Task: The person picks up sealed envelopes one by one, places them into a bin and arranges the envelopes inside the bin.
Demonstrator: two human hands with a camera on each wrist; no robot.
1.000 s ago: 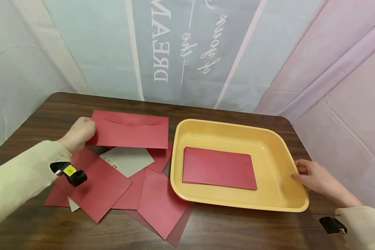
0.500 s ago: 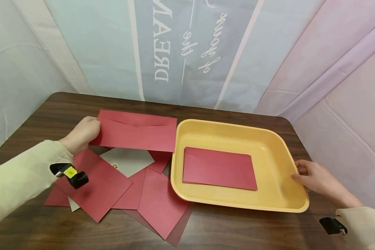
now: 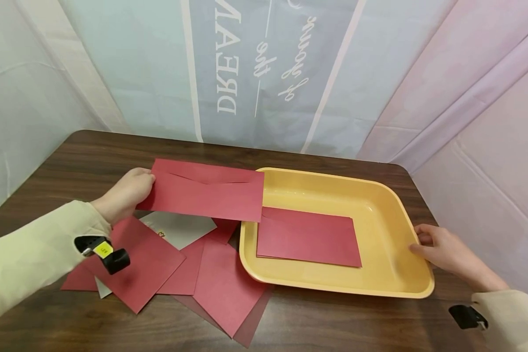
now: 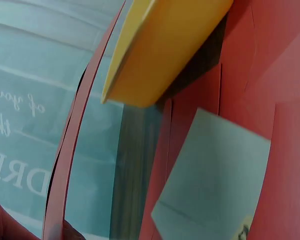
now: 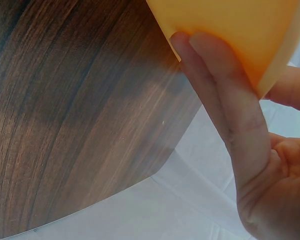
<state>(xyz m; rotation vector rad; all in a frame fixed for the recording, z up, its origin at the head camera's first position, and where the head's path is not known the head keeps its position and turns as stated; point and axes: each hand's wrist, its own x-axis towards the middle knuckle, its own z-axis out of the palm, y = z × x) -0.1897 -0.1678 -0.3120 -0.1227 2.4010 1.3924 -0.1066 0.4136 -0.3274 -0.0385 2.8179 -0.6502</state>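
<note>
My left hand [image 3: 129, 193] pinches the left end of a red envelope [image 3: 207, 191], held up over the loose pile. The flap side faces me, and its right end overlaps the left rim of the yellow tray [image 3: 391, 244]. In the left wrist view the raised envelope [image 4: 72, 135] shows edge-on, beside the tray's wall [image 4: 165, 45]. My right hand [image 3: 451, 252] grips the tray's right rim, thumb inside; in the right wrist view, fingers [image 5: 230, 85] lie against the tray's outer wall. Inside the tray lies a small neat stack of red envelopes [image 3: 308, 239].
Several red envelopes [image 3: 145, 264] lie scattered and overlapping left of the tray. A pale grey envelope [image 3: 180, 227] with a small yellow mark sits among them. The dark wooden table [image 3: 334, 322] ends at a printed cloth backdrop [image 3: 273, 73].
My left hand has carried the envelope rightward and slightly toward me, from beside the tray to over its left rim. The right hand and tray have stayed nearly still.
</note>
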